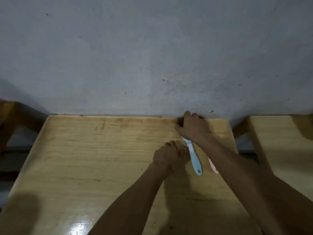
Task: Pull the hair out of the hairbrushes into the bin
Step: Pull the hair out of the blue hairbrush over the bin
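Observation:
A light blue hairbrush (194,158) lies on the wooden table (94,158), handle toward me; its head is hidden under my right hand (193,128). That hand is curled over the brush head and a tuft of dark hair (179,121) near the table's far edge. My left hand (169,156) rests on the table just left of the blue handle, fingers curled; I cannot see anything in it. A pink brush handle (213,166) peeks out from under my right forearm. No bin is in view.
A grey wall (152,56) rises right behind the table's far edge. A second wooden surface (284,141) stands at the right across a gap. Dark wooden furniture (10,119) shows at the far left.

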`<control>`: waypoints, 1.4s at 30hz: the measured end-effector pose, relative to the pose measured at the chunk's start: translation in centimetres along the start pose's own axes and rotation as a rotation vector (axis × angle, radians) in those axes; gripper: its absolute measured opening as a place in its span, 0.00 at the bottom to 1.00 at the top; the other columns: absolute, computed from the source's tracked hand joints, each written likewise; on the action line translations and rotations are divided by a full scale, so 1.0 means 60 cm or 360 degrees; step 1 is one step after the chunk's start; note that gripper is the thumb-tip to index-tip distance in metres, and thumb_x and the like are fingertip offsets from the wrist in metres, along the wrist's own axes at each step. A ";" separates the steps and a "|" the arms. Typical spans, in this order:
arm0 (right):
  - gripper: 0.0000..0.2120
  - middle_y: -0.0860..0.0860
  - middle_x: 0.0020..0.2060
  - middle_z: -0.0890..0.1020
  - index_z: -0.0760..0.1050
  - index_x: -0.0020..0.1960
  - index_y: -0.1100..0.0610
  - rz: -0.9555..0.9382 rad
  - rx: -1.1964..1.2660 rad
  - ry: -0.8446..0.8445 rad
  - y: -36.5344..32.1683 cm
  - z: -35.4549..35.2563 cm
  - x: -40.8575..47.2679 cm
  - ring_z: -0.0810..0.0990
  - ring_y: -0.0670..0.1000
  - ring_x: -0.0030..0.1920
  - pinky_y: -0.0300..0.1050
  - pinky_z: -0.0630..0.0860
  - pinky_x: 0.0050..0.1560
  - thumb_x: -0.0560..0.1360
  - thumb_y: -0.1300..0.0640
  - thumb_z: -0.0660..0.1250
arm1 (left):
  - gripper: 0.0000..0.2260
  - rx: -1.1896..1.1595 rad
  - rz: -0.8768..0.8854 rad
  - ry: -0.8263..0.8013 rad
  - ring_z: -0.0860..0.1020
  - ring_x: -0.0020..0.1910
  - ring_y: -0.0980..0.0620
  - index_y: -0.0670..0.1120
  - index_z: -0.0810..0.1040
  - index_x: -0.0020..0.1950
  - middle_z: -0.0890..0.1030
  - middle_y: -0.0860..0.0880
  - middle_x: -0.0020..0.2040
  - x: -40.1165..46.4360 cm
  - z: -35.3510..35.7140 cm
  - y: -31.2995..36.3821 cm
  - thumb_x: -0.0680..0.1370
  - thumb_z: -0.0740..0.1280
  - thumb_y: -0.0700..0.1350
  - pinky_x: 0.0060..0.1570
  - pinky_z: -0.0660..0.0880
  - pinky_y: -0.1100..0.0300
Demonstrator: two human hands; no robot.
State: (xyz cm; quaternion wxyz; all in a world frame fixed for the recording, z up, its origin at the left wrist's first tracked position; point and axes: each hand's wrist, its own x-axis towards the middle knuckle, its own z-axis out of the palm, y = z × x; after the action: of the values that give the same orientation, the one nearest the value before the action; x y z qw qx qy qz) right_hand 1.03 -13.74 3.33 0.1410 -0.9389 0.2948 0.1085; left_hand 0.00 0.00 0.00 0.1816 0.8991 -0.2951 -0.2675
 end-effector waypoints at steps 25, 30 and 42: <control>0.20 0.54 0.33 0.79 0.76 0.40 0.61 -0.0301 0.0429 -0.0041 -0.206 0.029 -0.043 0.76 0.53 0.28 0.41 0.73 0.28 0.67 0.44 0.76 | 0.15 -0.1746 -0.0032 0.0665 0.83 0.42 0.45 0.44 0.74 0.56 0.81 0.45 0.45 -0.061 -0.001 -0.165 0.78 0.69 0.54 0.43 0.80 0.47; 0.22 0.54 0.31 0.77 0.76 0.38 0.60 -0.0490 0.0509 -0.0156 -0.281 0.064 -0.132 0.74 0.54 0.29 0.43 0.73 0.29 0.66 0.42 0.77 | 0.16 -0.1796 -0.0061 0.0898 0.78 0.33 0.48 0.44 0.74 0.56 0.81 0.42 0.46 -0.161 -0.006 -0.235 0.78 0.68 0.55 0.35 0.77 0.52; 0.26 0.57 0.47 0.88 0.84 0.53 0.64 -0.0992 0.0856 -0.0680 -0.409 0.162 -0.356 0.87 0.52 0.42 0.44 0.84 0.39 0.72 0.40 0.75 | 0.19 -0.1882 -0.0279 0.1332 0.76 0.33 0.54 0.47 0.78 0.58 0.82 0.47 0.44 -0.443 0.046 -0.395 0.76 0.68 0.60 0.35 0.71 0.57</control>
State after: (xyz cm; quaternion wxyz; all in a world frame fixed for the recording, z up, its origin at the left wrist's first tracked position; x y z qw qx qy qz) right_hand -2.91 19.93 5.27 0.4629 -0.8694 -0.0194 0.1716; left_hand -9.53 34.23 -3.74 0.7123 0.6981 0.0658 -0.0297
